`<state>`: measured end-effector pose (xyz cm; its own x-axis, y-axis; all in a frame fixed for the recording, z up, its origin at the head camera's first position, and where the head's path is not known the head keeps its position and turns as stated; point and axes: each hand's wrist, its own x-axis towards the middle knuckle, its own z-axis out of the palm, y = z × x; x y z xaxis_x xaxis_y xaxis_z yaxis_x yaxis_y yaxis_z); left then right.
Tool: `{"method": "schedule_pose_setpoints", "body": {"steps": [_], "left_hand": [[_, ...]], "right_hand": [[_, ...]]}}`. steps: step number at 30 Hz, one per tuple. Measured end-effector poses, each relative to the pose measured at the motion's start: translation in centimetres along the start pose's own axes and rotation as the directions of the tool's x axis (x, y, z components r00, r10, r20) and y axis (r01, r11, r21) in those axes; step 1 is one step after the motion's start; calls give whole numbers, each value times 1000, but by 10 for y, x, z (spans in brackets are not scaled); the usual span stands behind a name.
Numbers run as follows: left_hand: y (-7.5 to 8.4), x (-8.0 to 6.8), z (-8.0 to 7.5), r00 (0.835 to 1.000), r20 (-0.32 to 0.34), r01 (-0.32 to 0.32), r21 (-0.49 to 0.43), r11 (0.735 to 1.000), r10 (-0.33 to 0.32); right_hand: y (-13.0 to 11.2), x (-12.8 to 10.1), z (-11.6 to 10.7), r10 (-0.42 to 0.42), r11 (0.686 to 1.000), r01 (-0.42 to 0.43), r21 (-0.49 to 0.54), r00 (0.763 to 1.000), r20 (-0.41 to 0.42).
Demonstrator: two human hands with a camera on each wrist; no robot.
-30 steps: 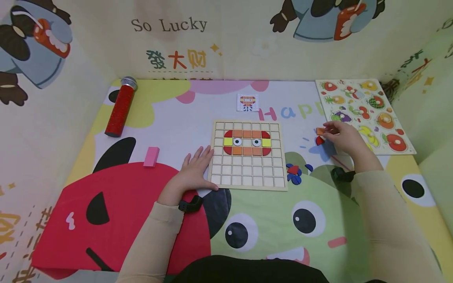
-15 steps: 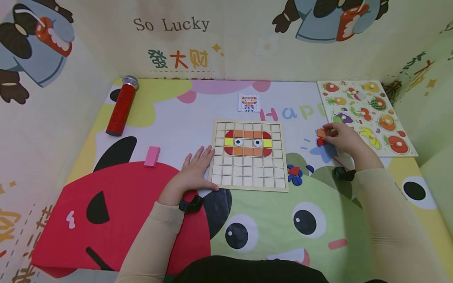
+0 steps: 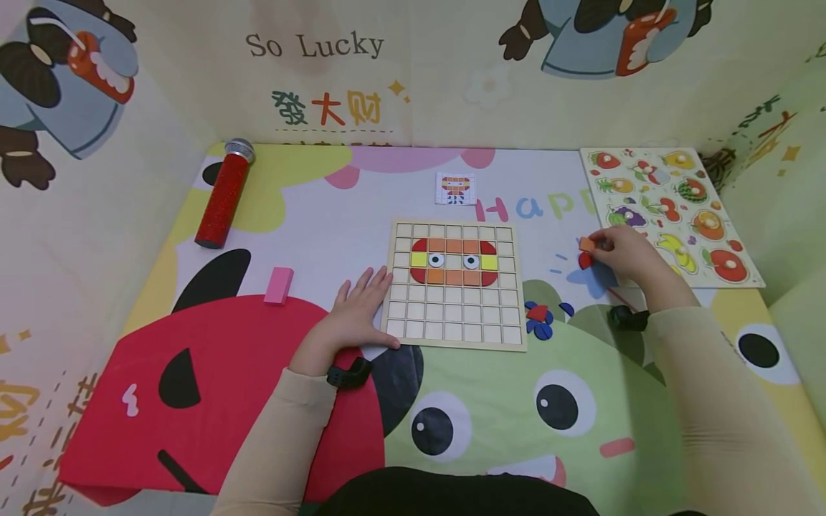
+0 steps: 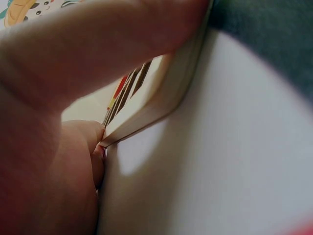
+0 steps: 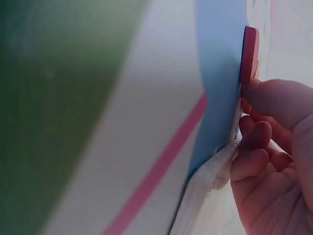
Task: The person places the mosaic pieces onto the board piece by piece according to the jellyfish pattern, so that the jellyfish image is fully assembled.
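A wooden grid board (image 3: pixel 455 312) lies mid-table, its upper cells filled with red, orange and yellow tiles and two eye tiles. My left hand (image 3: pixel 351 315) rests with spread fingers along the board's left edge; in the left wrist view its thumb (image 4: pixel 112 44) lies against the board's side (image 4: pixel 168 93). To the right, my right hand (image 3: pixel 629 254) pinches a small orange tile (image 3: pixel 586 244) between thumb and fingertips. Just below that tile lies a red rounded tile (image 3: pixel 584 260), also visible in the right wrist view as a red tile (image 5: pixel 250 55). The fingers partly hide the orange tile.
Several blue tiles (image 3: pixel 543 332) and a red one (image 3: pixel 537 313) lie by the board's right edge. Behind the board is a small pattern card (image 3: pixel 455 188). A fruit puzzle board (image 3: pixel 677 215), a red microphone (image 3: pixel 222 201) and a pink block (image 3: pixel 279 285) stand around.
The orange tile has turned slightly at the right fingertips, and the right hand has shifted a little toward me. The left hand stays at the board's edge.
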<state>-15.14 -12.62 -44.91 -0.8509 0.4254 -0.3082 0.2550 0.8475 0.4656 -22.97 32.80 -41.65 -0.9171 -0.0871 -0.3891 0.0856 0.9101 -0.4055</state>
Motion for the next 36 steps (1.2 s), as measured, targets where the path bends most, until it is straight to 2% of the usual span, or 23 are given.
{"method": "schedule_pose_setpoints", "body": {"steps": [7, 11, 16, 23, 31, 36], "left_hand": [[1, 0, -1, 1000, 2, -2, -8, 1000, 2], [1, 0, -1, 1000, 4, 0, -9, 1000, 0], [1, 0, -1, 1000, 7, 7, -13, 1000, -7], [1, 0, -1, 1000, 8, 10, -17, 1000, -10], [0, 0, -1, 1000, 9, 7, -8, 1000, -7], [0, 0, -1, 1000, 15, 8, -4, 1000, -8]], "right_hand": [[-2, -5, -2, 33, 999, -33, 29, 999, 18], [-10, -10, -1, 39, 998, -38, 50, 999, -9], [-35, -17, 5, -36, 997, 41, 71, 998, -60], [-65, -25, 19, -122, 986, 136, 92, 982, -144], [-100, -41, 38, -126, 971, 158, 177, 976, -176], [-122, -50, 52, -104, 954, 140, 266, 984, -145]]}}
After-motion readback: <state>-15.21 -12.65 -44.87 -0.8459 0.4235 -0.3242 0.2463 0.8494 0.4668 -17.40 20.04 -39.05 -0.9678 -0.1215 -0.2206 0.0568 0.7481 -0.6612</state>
